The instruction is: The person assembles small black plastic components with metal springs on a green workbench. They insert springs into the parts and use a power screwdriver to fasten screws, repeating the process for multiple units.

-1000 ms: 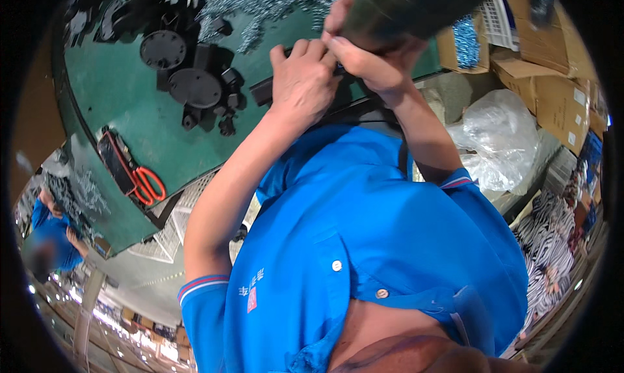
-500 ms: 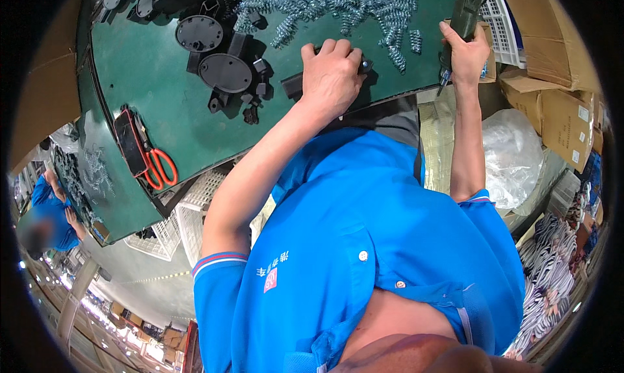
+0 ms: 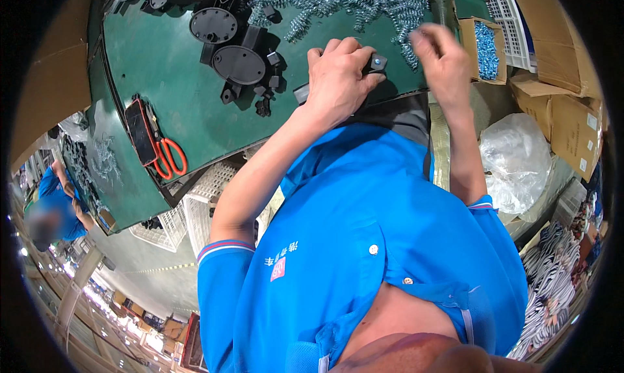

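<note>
My left hand [image 3: 339, 77] is closed over a black plastic part [image 3: 376, 63] at the front edge of the green table. A small bluish screw head shows at the part's right end; most of the part is under my fingers. My right hand [image 3: 447, 67] is raised off the table's front edge, beside the right end of a heap of metal springs [image 3: 364, 2]. Motion smears its thumb and fingertips, so I cannot make out anything between them. Left of my left hand lie black plastic assemblies with oval plates [image 3: 239, 65].
On the left of the green table [image 3: 175, 106] lie a phone [image 3: 140, 131] and orange-handled scissors [image 3: 170, 157]. A carton of bluish screws [image 3: 486, 51] stands right of my right hand, near a white crate [image 3: 509, 22]. At far left, another person [image 3: 62, 204] works.
My right hand has let go of the dark handheld power tool and moved left toward the springs. My left hand still grips the black part, its screw end now more exposed.
</note>
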Action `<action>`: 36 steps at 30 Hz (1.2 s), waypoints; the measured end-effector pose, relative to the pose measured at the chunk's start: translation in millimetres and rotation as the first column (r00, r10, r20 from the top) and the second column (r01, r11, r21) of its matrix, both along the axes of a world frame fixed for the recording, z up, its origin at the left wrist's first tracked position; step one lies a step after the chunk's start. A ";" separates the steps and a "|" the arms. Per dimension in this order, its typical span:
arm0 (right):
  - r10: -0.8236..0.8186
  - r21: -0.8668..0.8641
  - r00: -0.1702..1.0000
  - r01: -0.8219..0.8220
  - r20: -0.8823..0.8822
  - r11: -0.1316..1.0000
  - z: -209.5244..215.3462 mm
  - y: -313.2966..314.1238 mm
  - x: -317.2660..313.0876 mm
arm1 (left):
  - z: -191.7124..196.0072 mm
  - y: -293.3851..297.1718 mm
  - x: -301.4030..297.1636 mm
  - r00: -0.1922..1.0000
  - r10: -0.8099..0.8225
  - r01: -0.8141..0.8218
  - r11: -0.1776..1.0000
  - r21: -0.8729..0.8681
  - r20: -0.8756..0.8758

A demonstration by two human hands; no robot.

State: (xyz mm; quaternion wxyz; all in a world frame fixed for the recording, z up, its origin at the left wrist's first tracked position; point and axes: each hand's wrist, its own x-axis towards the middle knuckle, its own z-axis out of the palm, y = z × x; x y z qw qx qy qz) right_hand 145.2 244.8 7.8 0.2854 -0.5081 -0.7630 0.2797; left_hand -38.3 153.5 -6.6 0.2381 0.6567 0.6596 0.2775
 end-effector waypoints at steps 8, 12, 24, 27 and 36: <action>-0.160 -0.782 0.886 -0.285 -0.436 0.555 -16.8 -52.6 -22.1 | 19.4 -13.3 -2.6 0.977 0.058 0.010 0.950 -0.311 0.207; -0.331 -0.903 0.855 -0.304 -0.399 0.302 -26.1 -58.6 -20.0 | 13.9 -16.8 -3.1 0.982 0.068 0.023 0.882 -0.471 0.174; -0.439 -0.969 0.864 -0.229 -0.248 0.096 -30.2 -65.0 -26.1 | 6.6 -11.3 -11.9 0.962 0.098 0.095 0.756 -0.648 0.256; -0.334 -0.964 0.905 -0.247 -0.265 0.096 -27.7 -61.9 -24.5 | 5.5 -15.7 -12.5 0.961 0.111 0.078 0.769 -0.634 0.254; 0.774 -0.199 0.491 -0.871 -0.401 0.450 103.0 -66.5 -57.0 | 67.5 -204.3 -107.8 0.920 0.061 -0.301 0.745 -0.596 -0.388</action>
